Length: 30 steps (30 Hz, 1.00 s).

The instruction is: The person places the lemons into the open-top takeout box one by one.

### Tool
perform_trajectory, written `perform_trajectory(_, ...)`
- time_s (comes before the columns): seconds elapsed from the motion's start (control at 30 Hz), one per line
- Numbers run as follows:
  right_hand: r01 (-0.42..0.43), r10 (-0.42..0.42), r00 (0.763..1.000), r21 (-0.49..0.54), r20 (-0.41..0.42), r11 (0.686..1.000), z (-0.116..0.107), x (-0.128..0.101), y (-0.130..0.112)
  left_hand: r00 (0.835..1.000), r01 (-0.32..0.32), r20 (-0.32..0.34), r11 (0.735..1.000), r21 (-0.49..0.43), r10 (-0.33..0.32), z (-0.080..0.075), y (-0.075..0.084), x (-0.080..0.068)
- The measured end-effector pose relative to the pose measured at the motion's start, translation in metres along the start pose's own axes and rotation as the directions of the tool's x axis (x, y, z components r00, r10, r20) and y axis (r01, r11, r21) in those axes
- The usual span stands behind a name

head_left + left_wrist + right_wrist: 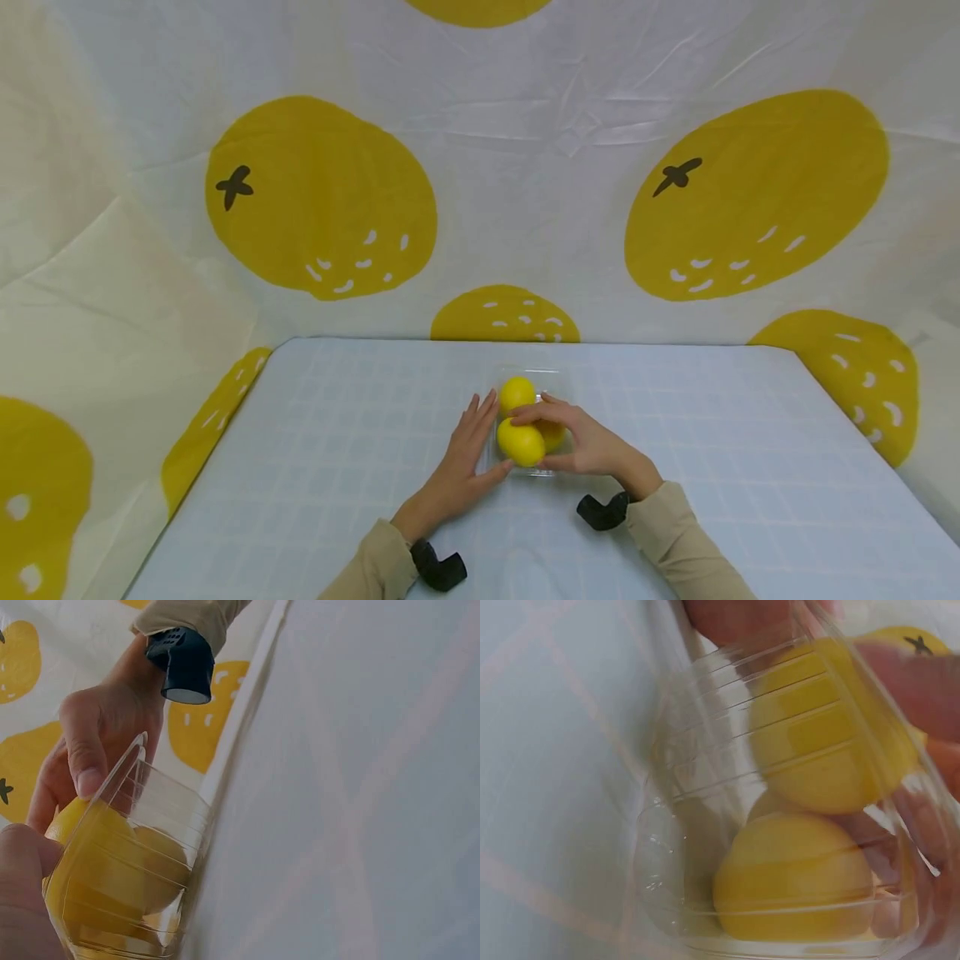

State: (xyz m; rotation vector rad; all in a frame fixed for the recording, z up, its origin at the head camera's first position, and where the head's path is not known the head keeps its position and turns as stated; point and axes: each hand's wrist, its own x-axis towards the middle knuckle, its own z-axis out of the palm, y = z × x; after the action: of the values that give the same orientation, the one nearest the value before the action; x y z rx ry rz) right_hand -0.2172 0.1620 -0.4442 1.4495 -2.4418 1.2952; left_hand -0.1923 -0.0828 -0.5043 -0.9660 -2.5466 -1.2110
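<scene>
A clear plastic container [553, 380] stands on the table with yellow lemons in it. One lemon [517, 393] lies toward its back, and another lemon [553, 435] is partly hidden behind my right hand [592, 442]. That hand pinches the front lemon [521, 443] between thumb and fingers, at the container's near end. My left hand [461, 467] rests along the container's left side, fingers extended, the thumb by the near corner. Through the clear wall in the right wrist view, an upper lemon [817, 735] and a lower lemon [791, 877] show.
A pale checked cloth covers the table [360, 408]. White fabric with printed yellow fruit [322, 200] hangs behind and at the sides. Each wrist wears a black camera mount [438, 568].
</scene>
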Motion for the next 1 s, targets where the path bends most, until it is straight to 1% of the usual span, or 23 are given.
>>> perform_trajectory(0.13, 0.015, -0.015, 1.0, -0.002, -0.001, 1.0, 0.0, -0.001, 0.002, 1.0, 0.012, 0.006, 1.0, 0.004, -0.012, 0.0, 0.0, 0.0)
perform_trajectory(0.37, 0.019, -0.017, 0.999, 0.049, -0.039, 0.999, 0.0, -0.001, 0.008, 1.0, 0.015, 0.007, 1.0, 0.012, -0.015, 0.001, -0.001, 0.0)
perform_trajectory(0.73, 0.034, -0.034, 0.999, 0.012, -0.04, 0.999, 0.001, 0.0, 0.01, 1.0, -0.004, 0.002, 1.0, 0.016, 0.004, 0.001, -0.003, 0.0)
perform_trajectory(1.0, 0.061, -0.061, 0.998, -0.013, -0.034, 0.998, 0.001, 0.001, 0.01, 1.0, 0.005, 0.01, 1.0, 0.016, -0.005, 0.001, -0.002, 0.0)
